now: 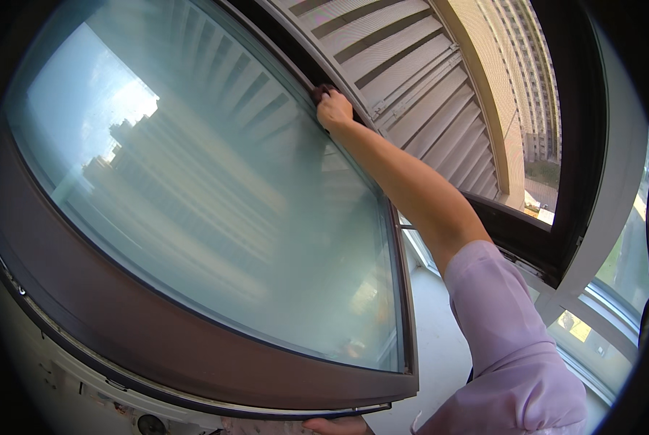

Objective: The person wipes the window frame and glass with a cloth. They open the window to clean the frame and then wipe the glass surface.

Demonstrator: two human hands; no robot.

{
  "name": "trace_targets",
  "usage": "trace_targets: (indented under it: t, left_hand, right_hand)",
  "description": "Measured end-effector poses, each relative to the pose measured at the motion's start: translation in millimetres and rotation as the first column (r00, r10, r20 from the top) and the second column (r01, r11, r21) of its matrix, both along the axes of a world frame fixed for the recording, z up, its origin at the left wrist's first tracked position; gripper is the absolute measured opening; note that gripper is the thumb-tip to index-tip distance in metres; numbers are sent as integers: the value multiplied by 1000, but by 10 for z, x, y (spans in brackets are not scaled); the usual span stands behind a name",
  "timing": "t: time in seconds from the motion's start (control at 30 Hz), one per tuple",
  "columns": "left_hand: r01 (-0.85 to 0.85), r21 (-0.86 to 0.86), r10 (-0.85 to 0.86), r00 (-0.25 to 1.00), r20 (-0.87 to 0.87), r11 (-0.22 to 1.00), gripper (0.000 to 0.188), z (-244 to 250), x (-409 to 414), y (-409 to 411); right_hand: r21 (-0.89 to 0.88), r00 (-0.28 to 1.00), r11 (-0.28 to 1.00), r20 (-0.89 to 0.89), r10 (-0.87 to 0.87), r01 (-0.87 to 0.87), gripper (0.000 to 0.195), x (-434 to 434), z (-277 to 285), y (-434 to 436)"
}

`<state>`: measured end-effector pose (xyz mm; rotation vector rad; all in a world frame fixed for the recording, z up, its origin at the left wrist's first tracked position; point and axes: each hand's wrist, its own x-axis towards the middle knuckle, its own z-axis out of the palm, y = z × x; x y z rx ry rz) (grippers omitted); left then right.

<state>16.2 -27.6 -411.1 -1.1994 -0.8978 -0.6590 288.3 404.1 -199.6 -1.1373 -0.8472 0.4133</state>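
Note:
My right hand (335, 111) is at the far end of a raised arm in a lilac sleeve, closed around a dark maroon cloth (322, 93). It presses the cloth against the dark frame along the far long edge of an open window sash (281, 375). The sash's large glass pane (221, 217) is tilted before me and reflects sky, a tall building and slats. Below the sash's near edge, my left hand (343, 426) shows only partly at the picture's bottom, its thumb beside the edge. Its other fingers are hidden.
Behind my arm stands a dark-framed screened window (520, 223), with grey louvre slats (411, 81) and a high-rise building (536, 81) outside. A pale wall (438, 326) lies under my arm. Metal latch fittings (14, 283) line the sash's lower left edge.

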Motion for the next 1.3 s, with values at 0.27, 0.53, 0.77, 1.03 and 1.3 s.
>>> trace_targets:
  t: [0.27, 0.53, 0.77, 1.03, 1.3]
  left_hand:
    - [52, -9, -52, 999, -4, 999, 47, -19, 1, 53]
    - [18, 3, -17, 999, -29, 1000, 46, -45, 6, 85]
    - [4, 48, -1, 998, -60, 999, 45, -80, -97, 64]
    - [470, -370, -454, 881, 134, 801, 57, -57, -88, 31]
    - [620, -341, -535, 784, 317, 707, 59, -186, -137, -3]
  right_hand:
    - [560, 963, 825, 256, -86, -75, 35, 130, 835, 52]
    - [462, 972, 887, 200, -124, 19, 34, 70, -629, 107]
    - [112, 959, 983, 259, 111, -145, 31, 169, -1849, -194]
    - [0, 982, 1000, 187, -11, 12, 24, 121, -2494, -141]
    - [463, 960, 884, 272, -70, -67, 27, 149, -750, 57]
